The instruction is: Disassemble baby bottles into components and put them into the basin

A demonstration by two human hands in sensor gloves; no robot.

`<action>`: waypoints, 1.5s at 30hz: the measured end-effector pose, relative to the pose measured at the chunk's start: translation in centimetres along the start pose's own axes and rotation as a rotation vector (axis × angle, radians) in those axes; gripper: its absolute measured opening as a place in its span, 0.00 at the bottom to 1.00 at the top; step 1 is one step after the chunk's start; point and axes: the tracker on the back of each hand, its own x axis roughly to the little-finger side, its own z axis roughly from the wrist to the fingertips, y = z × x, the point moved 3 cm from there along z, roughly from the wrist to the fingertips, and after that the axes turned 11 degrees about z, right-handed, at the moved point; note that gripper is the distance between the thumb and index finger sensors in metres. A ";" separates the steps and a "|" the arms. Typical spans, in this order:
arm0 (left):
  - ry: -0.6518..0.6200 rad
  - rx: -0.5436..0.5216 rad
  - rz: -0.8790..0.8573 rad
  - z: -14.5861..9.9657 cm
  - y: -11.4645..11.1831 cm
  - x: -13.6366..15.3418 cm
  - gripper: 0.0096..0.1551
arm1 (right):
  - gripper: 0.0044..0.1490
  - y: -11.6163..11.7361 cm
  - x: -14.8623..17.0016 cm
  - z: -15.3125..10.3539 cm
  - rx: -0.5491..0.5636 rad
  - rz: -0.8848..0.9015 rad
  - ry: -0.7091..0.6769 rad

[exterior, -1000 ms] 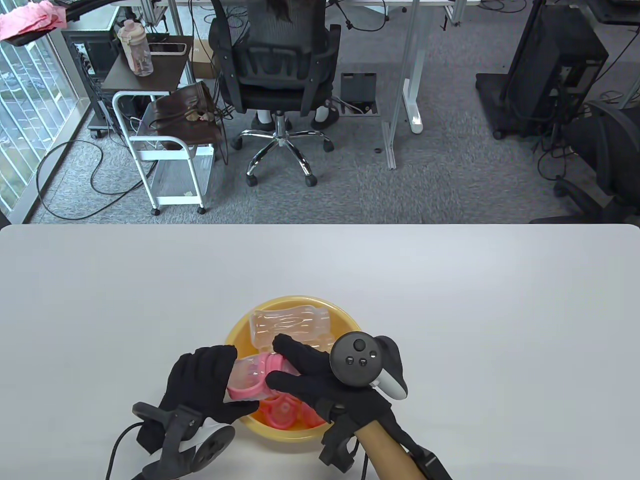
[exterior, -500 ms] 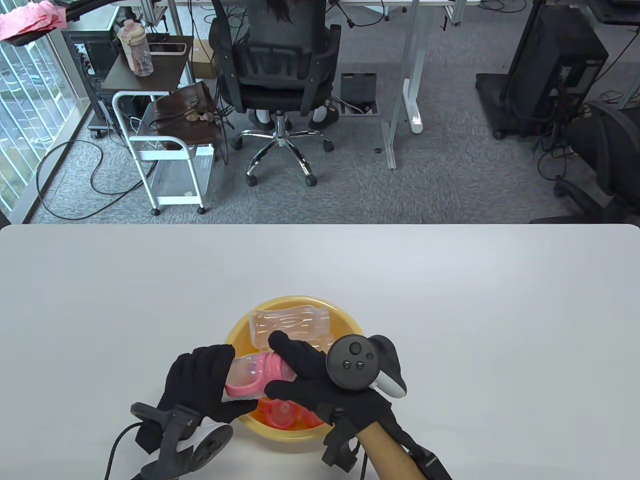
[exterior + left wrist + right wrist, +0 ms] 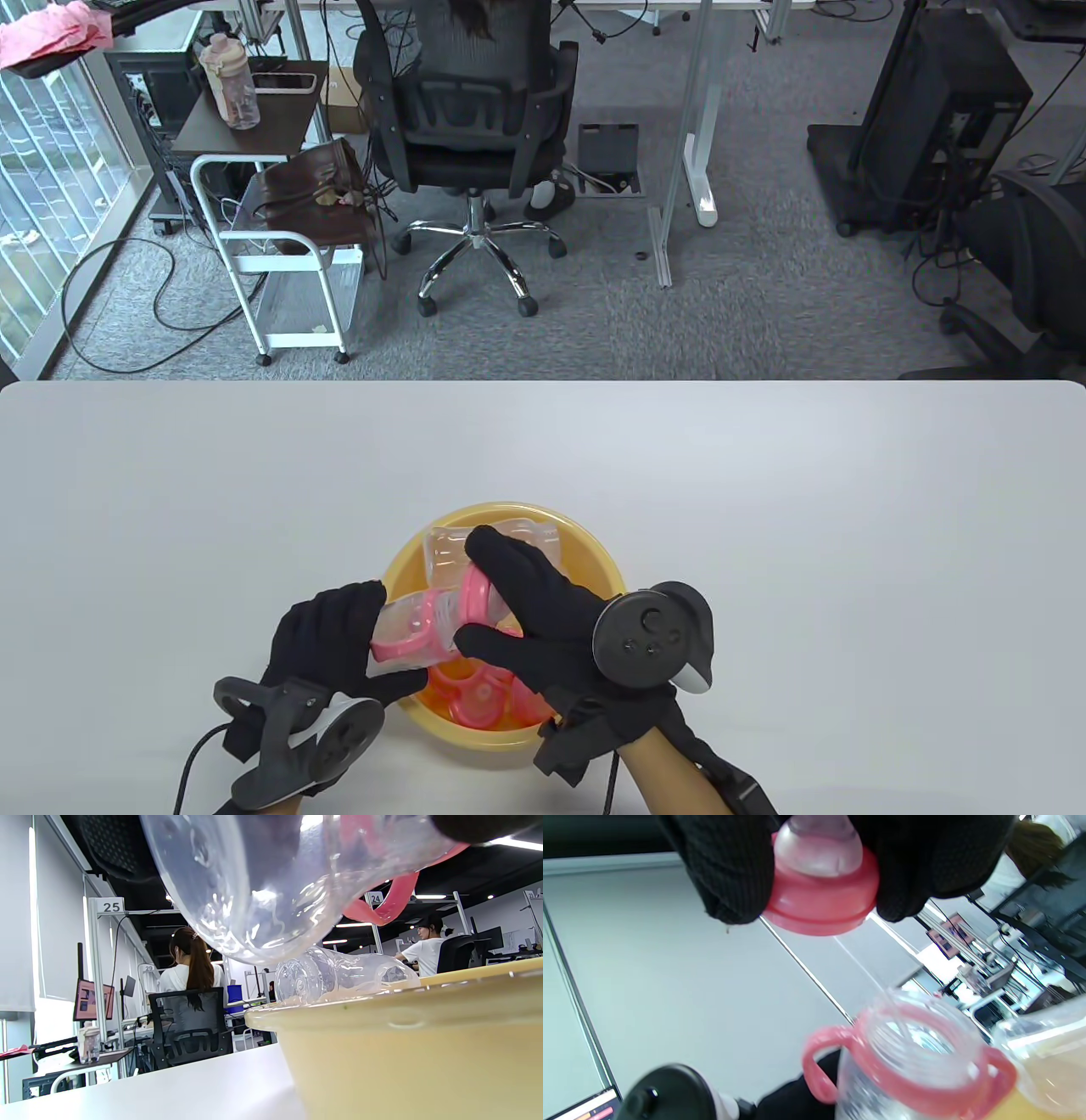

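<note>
My left hand (image 3: 327, 641) grips a clear baby bottle (image 3: 405, 626) with a pink handle ring (image 3: 912, 1086) over the near-left rim of the yellow basin (image 3: 585, 556). Its mouth (image 3: 920, 1039) is uncovered. My right hand (image 3: 530, 607) pinches the pink screw collar (image 3: 475, 598) with its clear nipple (image 3: 818, 844), held apart from the bottle. In the left wrist view the bottle body (image 3: 263, 882) hangs close above the basin rim (image 3: 382, 1014). Another clear bottle (image 3: 445, 552) lies at the basin's far side, and pink parts (image 3: 475, 700) lie on its floor.
The white table (image 3: 764, 509) spreads wide on all sides of the basin. Beyond its far edge are an office chair (image 3: 471, 110) with a seated person, a white cart (image 3: 280, 255) and desks.
My right hand has lifted the pink collar and nipple off the bottle and moved them up and right over the basin. The left hand has shifted slightly left with the bottle.
</note>
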 end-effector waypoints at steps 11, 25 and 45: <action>0.033 0.040 0.019 0.1 -0.6 0.8 0.59 | 0.51 -2.0 -2.3 -0.5 0.132 -0.030 -0.005; 0.101 0.067 0.010 0.0 -1.5 2.4 0.59 | 0.51 0.4 3.1 -0.2 -0.090 -0.373 0.373; 0.109 0.066 0.010 0.1 -1.6 2.6 0.59 | 0.46 5.3 8.2 -1.3 -0.372 -0.536 0.542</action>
